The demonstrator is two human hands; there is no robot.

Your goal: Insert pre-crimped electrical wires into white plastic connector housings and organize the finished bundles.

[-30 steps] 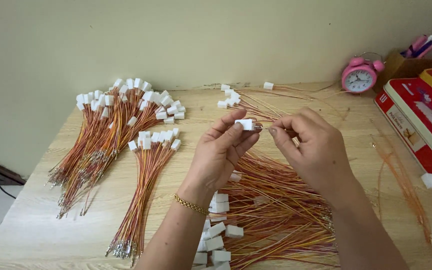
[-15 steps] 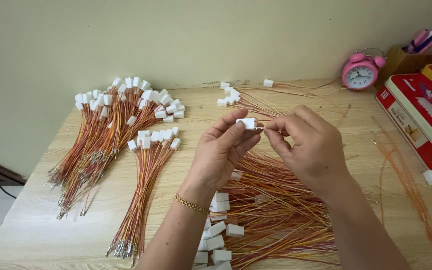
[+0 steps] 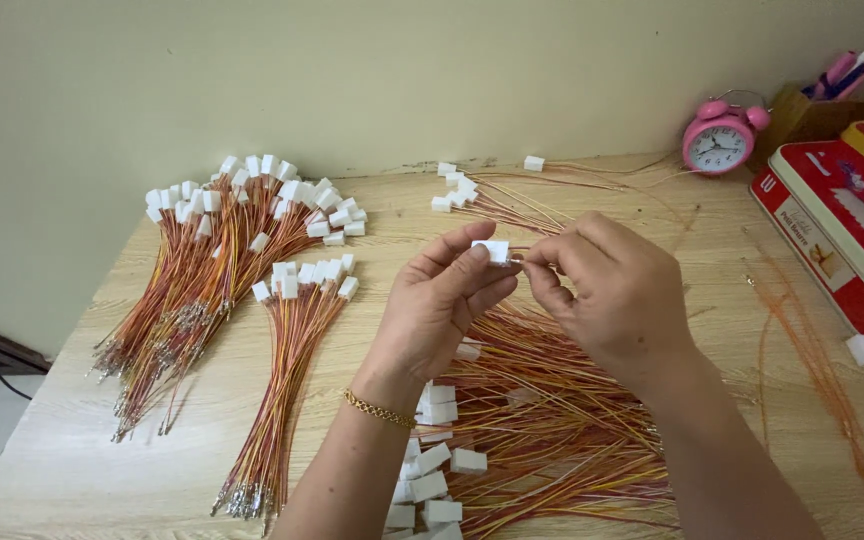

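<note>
My left hand [image 3: 447, 300] pinches a small white plastic connector [image 3: 492, 250] between thumb and fingers, held above the wooden table [image 3: 72, 470]. My right hand [image 3: 612, 290] meets it from the right, its fingertips closed on thin wires at the connector's side. Under both hands lies a loose heap of red, orange and yellow wires [image 3: 552, 420] with several white connectors [image 3: 432, 470] at its left end. A gold bracelet sits on my left wrist.
Bundles of finished wire harnesses [image 3: 222, 260] with white connectors lie fanned out at the left. A smaller bunch [image 3: 472, 195] rests at the back. A pink alarm clock [image 3: 717, 135], a red tin box [image 3: 842, 240], a pen holder and loose wires [image 3: 812, 350] occupy the right.
Both hands have stayed almost in place, with only small finger movements at the connector. The piles on the table are unchanged.
</note>
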